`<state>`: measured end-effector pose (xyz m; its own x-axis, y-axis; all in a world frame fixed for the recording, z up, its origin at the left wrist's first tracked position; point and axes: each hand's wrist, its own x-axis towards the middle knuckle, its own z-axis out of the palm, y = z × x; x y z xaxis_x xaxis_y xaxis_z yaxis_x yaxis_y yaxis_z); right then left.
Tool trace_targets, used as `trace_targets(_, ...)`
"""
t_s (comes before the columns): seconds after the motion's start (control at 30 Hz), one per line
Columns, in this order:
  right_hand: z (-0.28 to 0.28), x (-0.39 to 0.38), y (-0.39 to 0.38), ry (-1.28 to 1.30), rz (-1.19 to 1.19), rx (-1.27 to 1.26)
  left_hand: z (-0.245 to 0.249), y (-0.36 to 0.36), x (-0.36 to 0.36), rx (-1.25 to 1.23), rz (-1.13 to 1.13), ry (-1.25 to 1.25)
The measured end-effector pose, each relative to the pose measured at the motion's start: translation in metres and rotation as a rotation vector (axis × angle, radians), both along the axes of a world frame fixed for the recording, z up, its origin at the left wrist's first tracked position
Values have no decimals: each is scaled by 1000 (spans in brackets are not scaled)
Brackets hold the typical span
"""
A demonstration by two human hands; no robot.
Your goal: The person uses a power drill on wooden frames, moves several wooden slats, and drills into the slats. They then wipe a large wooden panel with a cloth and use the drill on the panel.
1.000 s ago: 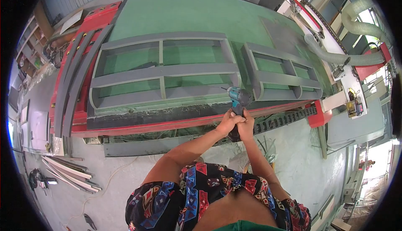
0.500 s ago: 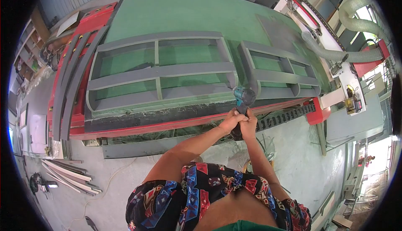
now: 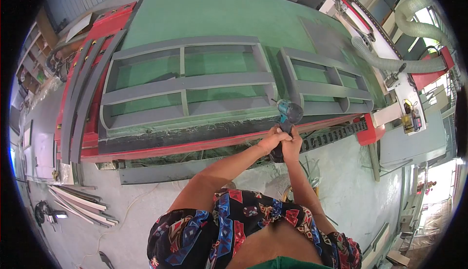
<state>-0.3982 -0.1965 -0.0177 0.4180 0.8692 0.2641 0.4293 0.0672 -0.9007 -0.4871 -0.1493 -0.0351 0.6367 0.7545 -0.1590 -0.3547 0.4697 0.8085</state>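
A teal and black cordless drill (image 3: pixel 289 113) stands upright between my hands, near the table's front edge. My left hand (image 3: pixel 273 140) is wrapped round its handle from the left, and my right hand (image 3: pixel 291 143) closes on the same handle from the right. The drill's nose points left, close to the lower right corner of a large grey slatted frame (image 3: pixel 190 82). A smaller grey frame (image 3: pixel 331 90) lies to the right of it. Both frames rest on the green table top (image 3: pixel 204 13).
Long curved grey strips (image 3: pixel 90 93) lie over the red left side of the table. A white machine gantry (image 3: pixel 409 101) with a ribbed hose (image 3: pixel 380 63) stands at the right. Loose strips (image 3: pixel 80 205) and a cable are on the floor at the left.
The drill has shifted slightly to the right, and its nose is a little farther from the large frame's corner. Both hands have moved slightly with it and still hold it.
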Motion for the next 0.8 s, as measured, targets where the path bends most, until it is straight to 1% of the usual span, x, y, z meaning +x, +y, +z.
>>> trace_targets(0.07,3,0,-2,-3,4,4,0,0,1,-10,-5,-28)
trace_targets(0.13,4,-1,-4,15,6,21,-1,-1,0,36,-53,-10)
trace_targets(0.23,8,-3,-9,21,6,34,2,-5,-1,60,-42,-31)
trace_targets(0.37,7,-1,-11,31,-1,28,6,-8,0,59,-20,-21)
trace_targets(0.47,2,-1,-12,83,-6,47,5,-7,1,61,-50,-21)
trace_targets(0.57,6,-1,-16,78,-15,45,11,-11,-1,42,-90,-36)
trace_targets(0.63,7,2,-16,65,-12,40,19,-15,1,30,32,-15)
trace_targets(0.8,11,2,-14,20,-29,21,21,-14,2,29,33,-15)
